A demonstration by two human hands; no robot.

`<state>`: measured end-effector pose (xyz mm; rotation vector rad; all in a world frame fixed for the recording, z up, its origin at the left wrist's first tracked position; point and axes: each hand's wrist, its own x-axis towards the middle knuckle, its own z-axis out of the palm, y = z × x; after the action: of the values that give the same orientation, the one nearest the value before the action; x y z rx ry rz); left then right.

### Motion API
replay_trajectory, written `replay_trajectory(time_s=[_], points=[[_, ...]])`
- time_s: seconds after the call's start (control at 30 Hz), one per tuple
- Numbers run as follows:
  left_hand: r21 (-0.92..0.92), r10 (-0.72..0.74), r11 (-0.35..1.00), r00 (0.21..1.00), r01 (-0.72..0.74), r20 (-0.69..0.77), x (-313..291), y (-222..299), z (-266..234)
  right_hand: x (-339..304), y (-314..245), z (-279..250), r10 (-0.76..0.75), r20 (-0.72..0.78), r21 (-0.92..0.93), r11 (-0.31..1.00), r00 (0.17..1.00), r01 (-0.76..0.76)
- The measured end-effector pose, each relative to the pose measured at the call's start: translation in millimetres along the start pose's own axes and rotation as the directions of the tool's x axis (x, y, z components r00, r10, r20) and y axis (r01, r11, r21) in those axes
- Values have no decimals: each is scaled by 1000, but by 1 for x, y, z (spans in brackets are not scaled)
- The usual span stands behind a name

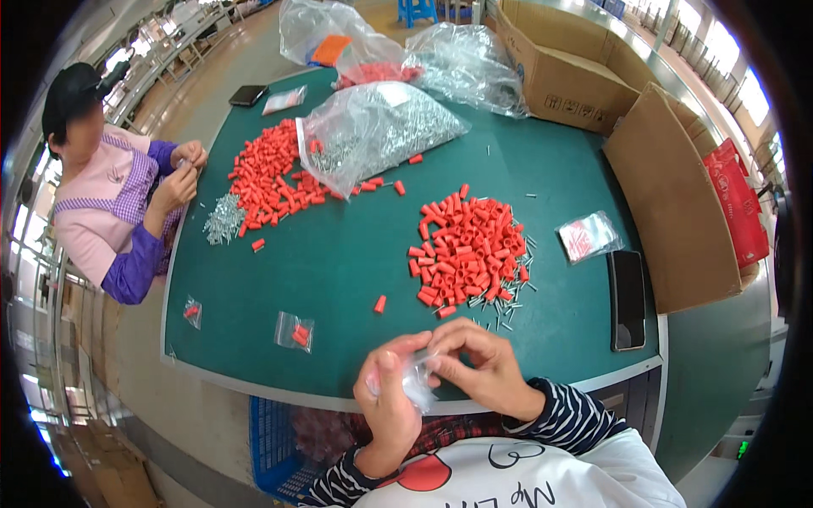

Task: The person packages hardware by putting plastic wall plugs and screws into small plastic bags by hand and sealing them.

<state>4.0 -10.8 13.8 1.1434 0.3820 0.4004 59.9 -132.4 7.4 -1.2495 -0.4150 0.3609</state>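
Note:
At the table's near edge, my left hand (391, 394) is closed around a small clear plastic bag (417, 383), which lies against its palm and fingers. The right hand (476, 360) pinches the upper end of that same bag between thumb and fingers. What lies inside the bag is hard to make out. Just beyond my hands is a heap of red plastic caps (466, 250), with small metal pins (506, 306) scattered along its near right side. One lone red cap (380, 303) lies left of the heap. Further left rests a small bag with red caps in it (294, 331).
Across the left corner, a co-worker (118, 186) handles something small beside another red cap heap (271, 173). A large clear bag of metal pins (381, 131) lies at the back. Cardboard boxes (677, 212), a phone (627, 300) and a small packet (588, 237) are right. Below sits a blue basket (275, 457).

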Motion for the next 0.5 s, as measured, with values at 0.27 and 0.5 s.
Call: replay_trajectory(time_s=[0.27,0.5], points=[[-42,-238,971,971,237,-22,6,0,-18,4,-6,-9,164,-58,-25,986,985,-165],[222,-196,963,961,152,194,10,8,-30,6,-16,-19,85,69,-333,941,994,-57]])
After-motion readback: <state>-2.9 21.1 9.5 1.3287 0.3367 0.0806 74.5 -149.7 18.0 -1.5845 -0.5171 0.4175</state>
